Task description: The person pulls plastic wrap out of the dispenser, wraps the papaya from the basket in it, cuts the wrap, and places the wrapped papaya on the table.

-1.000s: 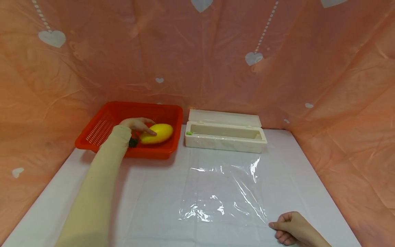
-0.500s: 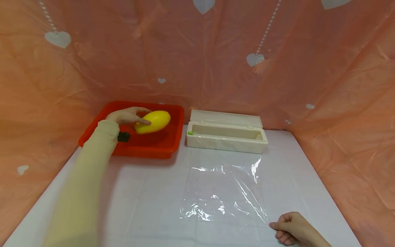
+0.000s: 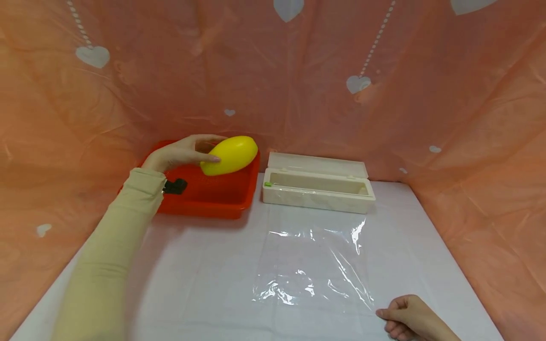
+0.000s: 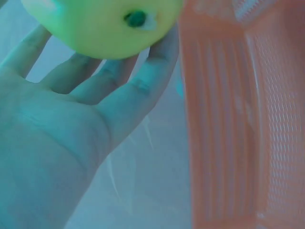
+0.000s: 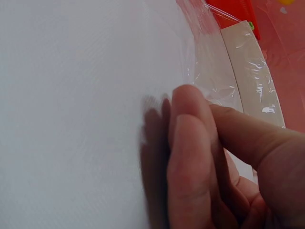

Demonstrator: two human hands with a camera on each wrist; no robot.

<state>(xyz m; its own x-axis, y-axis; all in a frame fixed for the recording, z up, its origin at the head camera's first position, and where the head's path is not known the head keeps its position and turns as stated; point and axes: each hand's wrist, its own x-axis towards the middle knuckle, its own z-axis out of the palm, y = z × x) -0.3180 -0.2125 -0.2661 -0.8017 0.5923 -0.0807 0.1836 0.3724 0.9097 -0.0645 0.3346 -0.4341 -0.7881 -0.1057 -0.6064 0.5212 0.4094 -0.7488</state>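
My left hand [image 3: 183, 152] grips a smooth yellow oval fruit [image 3: 233, 156] between thumb and fingers, raised over the red basket [image 3: 209, 208]. In the left wrist view a dark green stem spot shows on the end of the fruit [image 4: 105, 33]. Front right, my right hand [image 3: 411, 318] pinches a corner of clear cling film [image 3: 315, 265] between thumb and forefinger. That film stretches over the white table from a cling film dispenser [image 3: 320, 200], a long white box whose lid is up. The right wrist view shows the fingertips [image 5: 188, 98] close over the table, the film running behind them.
A green slider [image 3: 268, 184] sits at the left end of the dispenser's front edge. The basket stands at the back left, beside the dispenser. An orange curtain with white hearts [image 3: 298, 94] encloses the white table [image 3: 204, 279] at the back and sides.
My left hand has lifted the yellow fruit up from inside the basket, and it now hangs higher and a little further right. The right hand keeps its pinch on the film corner.
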